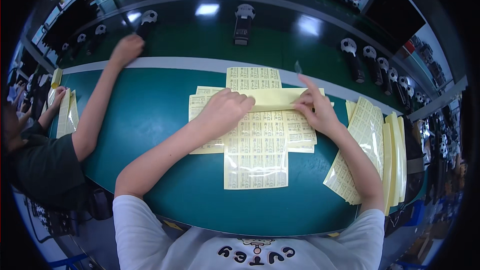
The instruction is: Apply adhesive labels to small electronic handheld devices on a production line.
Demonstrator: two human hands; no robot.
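A yellow-backed label sheet (277, 100), folded into a narrow strip, lies across the stacked sheets in front of me. The fingers of my left hand (225, 113) are closed on its left end. At its right end my right hand (320, 112) pinches the edge between thumb and fingers, with the index finger raised. A small clear label (297, 67) sticks up from that fingertip. Beneath lie an upright label sheet (256, 165) with rows of small printed labels and other sheets (207, 147) set crosswise.
More label sheets (362, 135) and folded yellow strips (395, 160) lie by my right arm on the green table (165, 180). Beyond the pale table edge, a dark green conveyor (195, 30) carries boxes with football-patterned tops (244, 22). A co-worker's hand (128, 50) reaches over it at left.
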